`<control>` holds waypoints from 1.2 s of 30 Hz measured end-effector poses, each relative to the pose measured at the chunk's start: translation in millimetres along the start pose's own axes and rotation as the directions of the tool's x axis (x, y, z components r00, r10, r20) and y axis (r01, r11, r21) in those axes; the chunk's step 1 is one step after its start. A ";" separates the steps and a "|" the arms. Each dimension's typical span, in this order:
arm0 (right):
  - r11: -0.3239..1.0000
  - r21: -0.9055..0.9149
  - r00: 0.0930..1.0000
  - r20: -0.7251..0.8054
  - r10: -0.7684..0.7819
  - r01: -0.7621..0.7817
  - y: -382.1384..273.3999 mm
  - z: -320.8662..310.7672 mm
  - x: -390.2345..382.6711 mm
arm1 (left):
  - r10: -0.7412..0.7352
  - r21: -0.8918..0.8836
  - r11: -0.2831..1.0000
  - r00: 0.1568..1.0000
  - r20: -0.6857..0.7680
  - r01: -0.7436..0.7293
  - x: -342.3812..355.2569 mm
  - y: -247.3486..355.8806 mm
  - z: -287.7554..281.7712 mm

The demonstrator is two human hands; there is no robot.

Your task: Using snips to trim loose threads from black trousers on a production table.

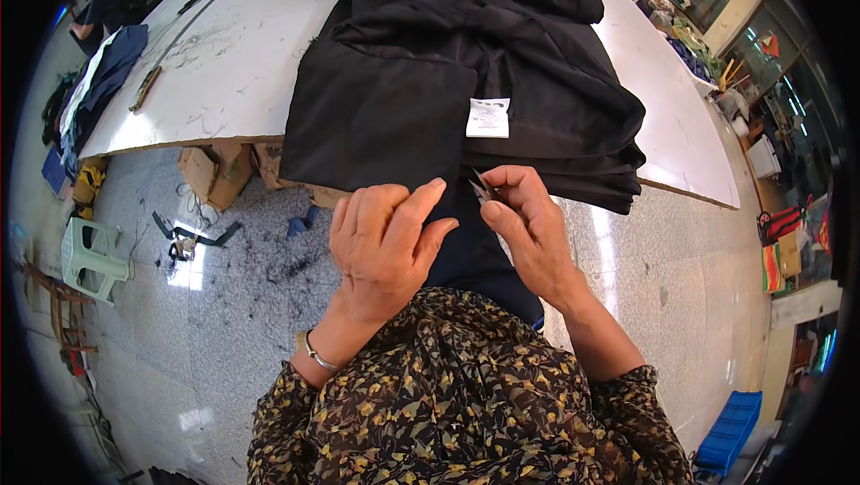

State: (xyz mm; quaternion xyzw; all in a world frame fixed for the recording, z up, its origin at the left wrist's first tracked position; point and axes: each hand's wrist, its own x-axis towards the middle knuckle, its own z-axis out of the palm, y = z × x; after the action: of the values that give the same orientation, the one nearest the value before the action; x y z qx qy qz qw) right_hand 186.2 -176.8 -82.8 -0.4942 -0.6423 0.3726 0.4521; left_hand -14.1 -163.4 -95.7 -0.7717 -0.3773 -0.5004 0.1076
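Note:
Black garments [376, 118] lie stacked on the white tabletop, with a white care label [487, 118] showing on the upper cloth. At their near edge, my left hand [385, 248] has its fingers curled on the black fabric, thumb and index tip a little apart. Just right of it, my right hand [528, 234] grips small metal thread snips [480, 186], blades pointing up toward the cloth. Dark navy fabric hangs between my hands, down to my lap.
The white table [672, 145] carries a long ruler [175, 42] at left. Cardboard boxes [215, 171] sit beneath it. A pale green stool [94, 257] stands left, a blue plastic item [730, 431] lower right. A person [112, 6] bends at the far left beside piled clothes.

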 end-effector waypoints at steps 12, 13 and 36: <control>0.837 -0.467 0.958 0.121 -0.258 0.285 -23.9 -12.8 5.9 | -0.367 -0.452 0.813 0.926 0.092 0.368 1.2 3.8 7.9; 0.799 -0.502 0.943 0.175 -0.282 0.332 -28.5 -15.0 8.3 | -0.415 -0.497 0.760 0.901 0.124 0.419 1.3 3.5 8.1; 0.987 0.082 0.990 -0.020 0.138 -0.136 -9.5 1.7 22.6 | -0.472 -0.432 0.733 0.850 0.234 0.525 13.4 4.1 15.1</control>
State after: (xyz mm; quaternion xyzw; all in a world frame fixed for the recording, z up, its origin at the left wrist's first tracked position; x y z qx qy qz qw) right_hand 179.5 -157.1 -69.8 -0.5232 -0.5856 0.4220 0.4531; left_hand 2.1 -151.7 -90.6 -0.6698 -0.4394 -0.5457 -0.2459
